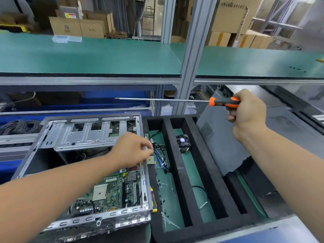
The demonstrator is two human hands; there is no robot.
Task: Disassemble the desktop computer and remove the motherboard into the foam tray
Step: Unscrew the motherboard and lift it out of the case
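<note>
Your green-topped workbench shelf (91, 57) spans the whole upper view, with cardboard boxes (77, 27) stacked behind it. Below it, at your left, the opened computer case (52, 137) lies on its side, its silver drive cage (87, 134) at the far end and the motherboard (108, 192) seated inside at the near end, green with a pale square CPU socket showing. Just to the right of the case sits the black foam tray (177, 165), divided into long slots; a grey side panel (219, 137) leans across its far right corner. In one middle slot rests a cooler fan (183, 142), and in the slot nearest the case lie loose cables (161, 155) and small bits. Your left hand (133, 149) reaches over the case's right wall, fingers curled and pinched together at the edge; what they pinch, I cannot tell. Your right hand (245, 113) is raised above the tray, gripping the orange-and-black handle of a long screwdriver (222, 102), its thin shaft pointing level toward the left.
</note>
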